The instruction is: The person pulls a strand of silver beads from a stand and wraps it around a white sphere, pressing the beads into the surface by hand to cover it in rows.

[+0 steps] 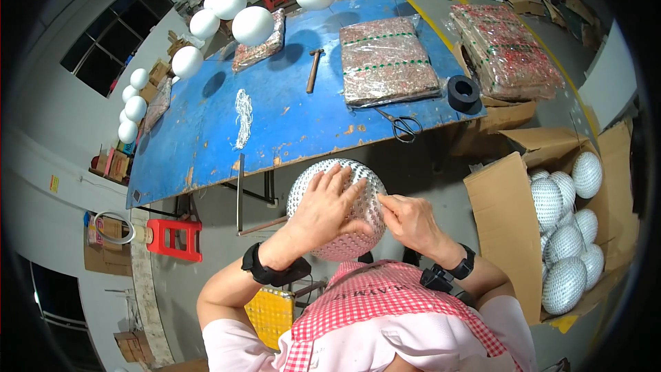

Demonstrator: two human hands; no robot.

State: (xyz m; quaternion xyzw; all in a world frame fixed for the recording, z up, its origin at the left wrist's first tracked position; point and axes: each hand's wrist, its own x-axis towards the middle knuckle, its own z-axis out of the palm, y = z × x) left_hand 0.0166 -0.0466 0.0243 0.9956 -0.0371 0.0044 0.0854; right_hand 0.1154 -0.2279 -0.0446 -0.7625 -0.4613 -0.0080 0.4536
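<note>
In front of my apron is a large rounded ball (330, 249), covered in rows of small silver, mirror-like pieces. My left hand (323, 210) lies on its top with the fingers spread, pressing on the surface. At the ball's right side, my right hand (412, 222) is closed in a pinch against the edge. Whatever sits between its fingertips is too small or hidden to make out. A black band circles each wrist. Just left of the ball, a thin brown rod (264, 226) sticks out, and its far end is hidden.
Beyond the ball stands a blue table (275, 120) bearing a hammer (315, 70), scissors (401, 124), black tape roll (463, 93), white string (243, 118) and wrapped bundle (385, 62). Several white egg shapes (253, 26) hang above. A carton (506, 227) holds silver eggs; a red stool (174, 240) stands left.
</note>
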